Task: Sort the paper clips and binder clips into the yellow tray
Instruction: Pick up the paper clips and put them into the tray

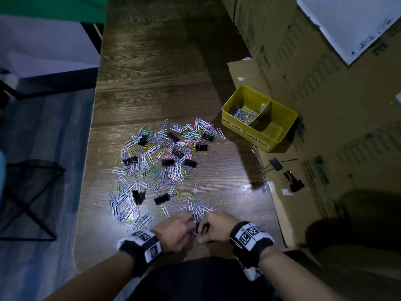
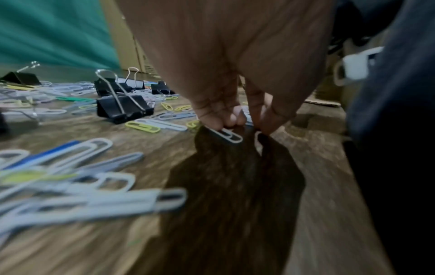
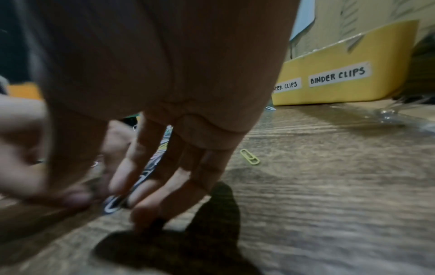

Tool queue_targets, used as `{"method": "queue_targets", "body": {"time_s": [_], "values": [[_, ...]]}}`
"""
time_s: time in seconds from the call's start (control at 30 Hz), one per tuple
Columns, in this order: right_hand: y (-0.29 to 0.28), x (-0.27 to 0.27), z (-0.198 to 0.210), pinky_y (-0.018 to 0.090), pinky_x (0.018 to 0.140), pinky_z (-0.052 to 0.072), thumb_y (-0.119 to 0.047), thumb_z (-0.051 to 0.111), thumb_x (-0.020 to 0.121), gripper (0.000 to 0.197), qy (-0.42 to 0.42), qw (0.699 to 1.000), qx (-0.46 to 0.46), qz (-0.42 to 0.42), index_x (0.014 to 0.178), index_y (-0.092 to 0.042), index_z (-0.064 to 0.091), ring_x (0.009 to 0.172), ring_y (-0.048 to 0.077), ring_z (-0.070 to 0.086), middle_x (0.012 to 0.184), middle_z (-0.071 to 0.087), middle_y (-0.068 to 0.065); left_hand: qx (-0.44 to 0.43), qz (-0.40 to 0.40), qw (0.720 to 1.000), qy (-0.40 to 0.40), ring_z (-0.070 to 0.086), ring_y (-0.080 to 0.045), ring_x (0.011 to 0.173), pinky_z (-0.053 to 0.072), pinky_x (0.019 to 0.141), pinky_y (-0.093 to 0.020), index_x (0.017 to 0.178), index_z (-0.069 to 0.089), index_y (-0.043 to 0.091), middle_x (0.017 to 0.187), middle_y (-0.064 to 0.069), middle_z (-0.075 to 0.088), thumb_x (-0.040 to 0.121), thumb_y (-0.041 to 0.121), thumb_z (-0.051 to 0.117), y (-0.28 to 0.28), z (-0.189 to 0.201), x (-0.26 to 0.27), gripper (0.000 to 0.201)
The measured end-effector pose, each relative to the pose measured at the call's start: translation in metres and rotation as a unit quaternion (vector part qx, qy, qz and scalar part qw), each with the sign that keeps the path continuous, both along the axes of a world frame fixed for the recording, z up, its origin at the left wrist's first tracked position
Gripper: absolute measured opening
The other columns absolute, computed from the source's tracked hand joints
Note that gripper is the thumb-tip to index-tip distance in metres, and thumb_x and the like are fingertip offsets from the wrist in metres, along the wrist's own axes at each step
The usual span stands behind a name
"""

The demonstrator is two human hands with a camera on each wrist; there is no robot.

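Observation:
A loose heap of coloured paper clips with several black binder clips among them covers the middle of the wooden table. The yellow tray stands at the right; its "paper clips" compartment holds some clips. My two hands meet at the heap's near edge. The left hand pinches a white paper clip between fingers and thumb. The right hand has its fingertips down on the table, closed round a small bunch of paper clips. The tray's labelled front shows in the right wrist view.
Two binder clips lie on flattened cardboard right of the table. Stacked cardboard boxes rise behind the tray. A single yellow paper clip lies right of my right hand. A black mesh bin stands on the floor at left.

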State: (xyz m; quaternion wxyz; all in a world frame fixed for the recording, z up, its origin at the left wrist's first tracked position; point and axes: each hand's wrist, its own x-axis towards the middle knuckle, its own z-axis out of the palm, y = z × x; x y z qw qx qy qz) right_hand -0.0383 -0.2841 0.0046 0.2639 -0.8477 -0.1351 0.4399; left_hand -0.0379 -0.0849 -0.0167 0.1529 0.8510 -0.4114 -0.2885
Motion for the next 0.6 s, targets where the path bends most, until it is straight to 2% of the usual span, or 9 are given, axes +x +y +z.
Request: {"method": "queue_targets", "body": {"time_s": [0.1,0.17,0.23,0.33,0.37,0.43,0.5,0.57,0.6], "values": [[0.0,0.004,0.0,0.028,0.083,0.051,-0.032,0.072,0.079,0.017,-0.052,0.996,0.021,-0.07,0.089,-0.02,0.069,0.087,0.016,0.064,0.091,0.072,0.002,-0.037,0.022,0.999,0.005,0.052,-0.021,0.09,0.046,0.077,-0.033,0.094,0.059,0.013,0.099,-0.006,0.052,0.081,0.018,0.045,-0.008,0.012,0.016,0.02],[-0.005,0.005,0.002,0.025,0.082,0.052,-0.026,0.072,0.08,0.016,-0.049,0.993,0.039,-0.104,0.091,-0.015,0.071,0.082,0.015,0.064,0.089,0.072,0.004,-0.032,0.033,0.999,0.003,0.053,-0.02,0.09,0.046,0.077,-0.032,0.091,0.058,0.014,0.099,-0.004,0.055,0.08,0.018,0.043,0.001,0.021,0.02,0.019],[-0.008,0.003,0.008,0.025,0.08,0.054,-0.026,0.073,0.08,0.016,-0.006,0.995,0.056,-0.087,0.09,-0.014,0.072,0.082,0.014,0.067,0.088,0.073,0.002,0.018,0.027,0.999,0.022,0.056,-0.021,0.09,0.047,0.074,-0.033,0.087,0.056,0.016,0.098,-0.002,0.059,0.077,0.018,0.042,0.013,0.031,0.016,0.018],[-0.004,-0.003,0.012,0.02,0.075,0.048,-0.04,0.072,0.078,0.023,0.024,1.0,0.017,-0.008,0.095,-0.025,0.071,0.077,0.006,0.061,0.082,0.069,-0.01,0.049,0.028,0.996,0.062,0.057,-0.021,0.091,0.046,0.072,-0.031,0.088,0.05,0.023,0.098,-0.003,0.058,0.074,0.013,0.043,0.02,0.034,-0.003,0.018],[-0.002,-0.004,0.012,0.019,0.074,0.045,-0.04,0.072,0.078,0.024,0.018,1.0,0.012,-0.006,0.097,-0.026,0.07,0.077,0.004,0.059,0.083,0.068,-0.011,0.033,0.027,0.997,0.062,0.057,-0.022,0.089,0.048,0.071,-0.03,0.089,0.048,0.026,0.095,-0.003,0.057,0.072,0.013,0.043,0.017,0.029,-0.007,0.021],[0.001,-0.001,0.008,0.019,0.077,0.045,-0.033,0.071,0.08,0.021,0.001,0.997,0.036,-0.067,0.098,-0.022,0.07,0.079,0.008,0.062,0.088,0.071,-0.004,0.01,0.036,0.998,0.043,0.057,-0.024,0.085,0.05,0.071,-0.033,0.089,0.053,0.023,0.091,-0.004,0.055,0.073,0.012,0.047,0.007,0.018,-0.002,0.021],[0.0,0.003,0.004,0.02,0.076,0.046,-0.028,0.07,0.082,0.018,-0.04,0.988,0.044,-0.145,0.096,-0.016,0.069,0.085,0.017,0.065,0.089,0.069,0.003,0.001,0.054,0.998,0.018,0.054,-0.026,0.086,0.049,0.073,-0.037,0.092,0.059,0.015,0.094,-0.007,0.054,0.075,0.01,0.05,-0.011,0.01,0.015,0.02],[-0.006,0.005,0.005,0.026,0.08,0.047,-0.038,0.071,0.08,0.027,-0.136,0.974,-0.028,-0.178,0.097,-0.018,0.062,0.098,0.021,0.06,0.103,0.061,0.002,0.012,0.07,0.997,-0.015,0.052,-0.026,0.089,0.047,0.074,-0.038,0.094,0.058,0.013,0.097,-0.007,0.052,0.073,0.009,0.051,-0.026,0.014,0.033,0.023],[-0.01,0.004,0.004,0.031,0.083,0.047,-0.048,0.07,0.077,0.041,-0.175,0.964,-0.084,-0.182,0.102,-0.019,0.055,0.104,0.022,0.054,0.111,0.054,0.002,0.012,0.077,0.996,-0.047,0.052,-0.026,0.089,0.046,0.072,-0.037,0.094,0.055,0.013,0.097,-0.007,0.051,0.07,0.009,0.052,-0.031,0.016,0.041,0.025]]}}
